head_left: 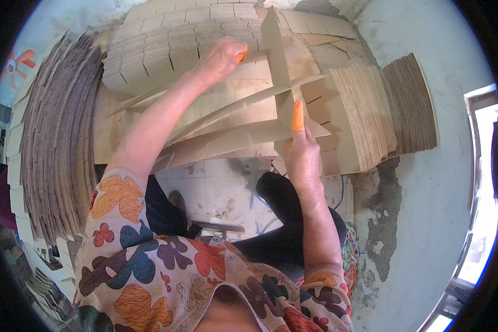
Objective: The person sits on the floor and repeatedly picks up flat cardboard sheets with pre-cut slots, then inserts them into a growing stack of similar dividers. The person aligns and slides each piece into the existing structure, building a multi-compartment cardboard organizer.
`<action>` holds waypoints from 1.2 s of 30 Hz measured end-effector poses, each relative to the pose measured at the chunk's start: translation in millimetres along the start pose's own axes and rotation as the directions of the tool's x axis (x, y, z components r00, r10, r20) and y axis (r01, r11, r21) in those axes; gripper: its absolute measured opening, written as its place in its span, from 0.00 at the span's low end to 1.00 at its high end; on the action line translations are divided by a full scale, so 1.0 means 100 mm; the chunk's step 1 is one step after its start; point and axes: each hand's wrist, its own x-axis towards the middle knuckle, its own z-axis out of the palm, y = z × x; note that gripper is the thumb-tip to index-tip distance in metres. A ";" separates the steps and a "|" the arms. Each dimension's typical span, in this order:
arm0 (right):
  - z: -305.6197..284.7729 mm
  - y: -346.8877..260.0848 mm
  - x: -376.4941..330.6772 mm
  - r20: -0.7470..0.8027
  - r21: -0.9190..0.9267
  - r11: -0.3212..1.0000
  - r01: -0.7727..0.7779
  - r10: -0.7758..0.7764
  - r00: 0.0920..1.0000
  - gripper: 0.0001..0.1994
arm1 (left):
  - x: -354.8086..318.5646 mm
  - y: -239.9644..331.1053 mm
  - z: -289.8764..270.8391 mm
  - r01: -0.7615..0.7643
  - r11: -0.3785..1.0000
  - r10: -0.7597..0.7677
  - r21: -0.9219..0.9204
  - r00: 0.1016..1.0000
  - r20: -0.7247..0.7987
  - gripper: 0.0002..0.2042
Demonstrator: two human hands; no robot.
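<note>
Several long slotted cardboard strips stand on edge over the wooden work surface and cross one another. My left hand (222, 58), with orange finger covers, is closed on the far long strip (139, 101), near where it meets a crosswise cardboard strip (276, 50). The middle strip (232, 106) and the near strip (227, 139) run from lower left to the same crosswise strip. My right hand (303, 152) grips the near end of the crosswise strip, its orange-covered index finger stretched along it. The thumb is partly hidden.
Stacked slotted cardboard (177, 50) fills the back of the wooden surface (238, 83). A tall cardboard stack (61, 133) stands at the left; two more stacks, one pale (365, 116) and one darker (409, 105), stand at the right by the wall (426, 210). My knees are below the near edge.
</note>
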 end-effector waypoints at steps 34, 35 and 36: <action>-0.79 1.12 0.23 -0.211 -0.526 0.753 -0.396 0.335 0.918 0.20 | -1.27 0.86 -1.03 0.191 0.982 -0.190 -0.011 0.981 0.041 0.15; -0.76 1.22 0.23 -0.225 -0.561 0.699 -0.443 0.386 0.895 0.22 | -1.32 0.92 -1.08 0.209 0.978 -0.209 -0.001 0.977 0.048 0.14; -0.71 1.36 0.23 -0.201 -0.545 0.673 -0.500 0.475 0.857 0.27 | -1.36 0.99 -1.11 0.229 0.973 -0.229 0.007 0.972 0.056 0.14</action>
